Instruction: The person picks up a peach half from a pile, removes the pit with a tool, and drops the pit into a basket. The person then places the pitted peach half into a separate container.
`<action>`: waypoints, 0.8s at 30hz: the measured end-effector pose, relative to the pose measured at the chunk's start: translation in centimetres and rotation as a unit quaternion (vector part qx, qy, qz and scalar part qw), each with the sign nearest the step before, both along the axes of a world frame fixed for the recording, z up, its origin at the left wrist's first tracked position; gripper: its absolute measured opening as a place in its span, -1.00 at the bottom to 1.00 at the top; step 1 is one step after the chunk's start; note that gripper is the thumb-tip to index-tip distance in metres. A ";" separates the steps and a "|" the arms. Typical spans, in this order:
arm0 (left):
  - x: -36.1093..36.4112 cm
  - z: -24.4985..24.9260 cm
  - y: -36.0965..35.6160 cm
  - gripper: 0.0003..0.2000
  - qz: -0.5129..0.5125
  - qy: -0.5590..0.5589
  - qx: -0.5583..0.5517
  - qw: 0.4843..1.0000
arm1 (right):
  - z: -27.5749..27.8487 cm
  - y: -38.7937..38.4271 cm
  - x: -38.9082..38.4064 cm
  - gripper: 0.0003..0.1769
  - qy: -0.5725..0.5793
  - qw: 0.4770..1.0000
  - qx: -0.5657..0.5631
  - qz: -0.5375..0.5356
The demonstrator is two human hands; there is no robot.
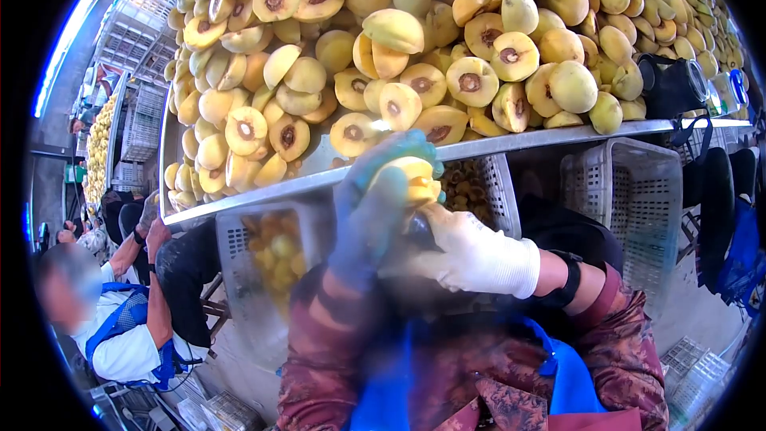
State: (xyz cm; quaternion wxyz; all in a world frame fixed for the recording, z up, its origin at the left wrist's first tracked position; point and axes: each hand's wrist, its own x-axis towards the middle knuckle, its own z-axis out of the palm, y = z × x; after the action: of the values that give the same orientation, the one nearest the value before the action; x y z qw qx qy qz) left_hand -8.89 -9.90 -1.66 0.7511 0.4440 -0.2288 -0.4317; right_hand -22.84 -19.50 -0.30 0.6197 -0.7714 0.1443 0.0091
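My left hand (369, 206), in a blue-green glove and partly blurred, is closed around a yellow peach piece (415, 175) just over the table's metal edge. My right hand (479, 251), in a white knit glove, is curled with its fingertips against the underside of that peach. Something dark shows below the fruit by the right fingers, too blurred to name. Beyond my hands, halved peaches (472, 81), many with brown pits showing, are heaped on the metal-edged table (511, 141).
Under the table edge stand a crate with yellow fruit pieces (279, 251), a crate with small brownish pieces (499, 191) and a grey plastic crate (638, 207). A black container (674, 88) sits at the right edge. Another person (132, 311) sits at left.
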 end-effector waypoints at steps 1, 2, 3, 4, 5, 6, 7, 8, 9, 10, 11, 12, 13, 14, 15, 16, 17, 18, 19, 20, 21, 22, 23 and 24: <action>0.1 0.0 0.1 -0.61 0.019 0.014 0.006 1.000 | -0.5 0.2 -0.2 -0.51 -0.052 0.991 -0.118 -0.034; 0.3 0.0 0.2 -0.61 0.039 0.029 0.012 0.999 | -0.7 0.2 -0.3 -0.52 -0.104 0.965 -0.233 -0.067; 0.5 0.0 0.5 -0.60 0.061 0.042 0.017 0.997 | -0.7 -0.4 -0.5 -0.56 -0.149 0.944 -0.283 -0.087; 0.7 0.5 1.1 -0.58 0.089 -0.118 0.066 0.987 | -1.5 -0.4 -0.3 -0.59 -0.111 0.940 -0.311 -0.090; 1.0 1.1 1.6 -0.56 0.131 -0.268 0.125 0.946 | -1.9 -0.8 -0.2 -0.62 -0.090 0.946 -0.305 -0.060; 0.9 2.1 2.2 -0.55 0.142 -0.097 0.073 0.982 | -2.2 -1.2 -0.2 -0.65 -0.069 0.952 -0.298 -0.027; 1.0 3.4 3.4 -0.57 0.170 -0.201 0.115 0.958 | -3.5 -1.2 -0.3 -0.69 -0.050 0.937 -0.346 0.009; 2.1 4.2 5.1 -0.53 0.194 -0.264 0.163 0.931 | -4.5 -1.2 -0.3 -0.74 -0.034 0.917 -0.395 0.046; 3.1 5.1 6.7 -0.50 0.218 -0.323 0.213 0.896 | -4.4 -1.1 -0.2 -0.77 0.019 0.893 -0.441 0.083; 5.0 5.4 8.7 -0.42 0.235 -0.341 0.271 0.869 | -4.8 -1.1 -0.3 -0.77 0.020 0.891 -0.444 0.094; 7.6 4.1 11.5 -0.42 0.254 -0.342 0.300 0.854 | -5.6 -1.2 -0.5 -0.77 0.023 0.889 -0.446 0.104; 9.6 2.9 13.6 -0.41 0.271 -0.341 0.328 0.838 | -6.3 -1.1 -0.5 -0.77 0.027 0.887 -0.447 0.113; 9.8 3.7 13.9 -0.41 0.232 -0.510 0.479 0.676 | -6.9 -1.4 -0.2 -0.80 0.022 0.896 -0.425 0.122; 9.9 4.3 14.0 -0.41 0.178 -0.639 0.589 0.462 | -7.3 -1.3 -0.3 -0.81 0.045 0.897 -0.420 0.128; 10.7 3.6 14.3 -0.42 0.191 -0.661 0.544 0.480 | -7.5 -1.5 -0.2 -0.82 0.066 0.897 -0.417 0.132; 10.5 3.6 13.1 -0.41 0.200 -0.641 0.492 0.554 | -7.6 -1.5 -0.1 -0.83 0.088 0.896 -0.413 0.137; 10.3 3.3 11.4 -0.42 0.192 -0.688 0.443 0.541 | -7.7 -1.5 0.0 -0.83 0.054 0.900 -0.419 0.110; 10.1 2.8 9.4 -0.43 0.184 -0.732 0.393 0.525 | -7.7 -1.6 0.2 -0.83 0.059 0.903 -0.411 0.114; 9.9 2.2 7.4 -0.42 0.158 -0.720 0.376 0.562 | -7.7 -1.9 0.3 -0.83 0.065 0.906 -0.403 0.116; 9.9 1.8 5.1 -0.41 0.130 -0.708 0.356 0.596 | -7.5 -2.2 0.5 -0.82 0.071 0.909 -0.396 0.114; 9.5 1.7 2.7 -0.39 0.089 -0.705 0.387 0.588 | -6.2 -2.1 0.7 -0.82 0.080 0.916 -0.379 0.108; 9.2 1.7 0.5 -0.38 0.047 -0.699 0.418 0.579 | -6.4 -2.0 0.8 -0.82 0.043 0.917 -0.387 0.084; 9.3 1.3 -1.0 -0.36 0.003 -0.688 0.439 0.579 | -6.1 -2.3 0.8 -0.82 0.045 0.917 -0.388 0.077; 9.5 0.7 -2.2 -0.35 -0.043 -0.675 0.458 0.577 | -5.7 -2.5 0.8 -0.83 0.048 0.918 -0.387 0.069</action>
State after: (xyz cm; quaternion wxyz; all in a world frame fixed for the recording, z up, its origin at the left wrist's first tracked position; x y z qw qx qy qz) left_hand 0.59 -12.05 -1.00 0.0565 0.8817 -0.4603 -0.0865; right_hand -22.09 -21.99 -6.02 0.2629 -0.9577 0.1126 0.0320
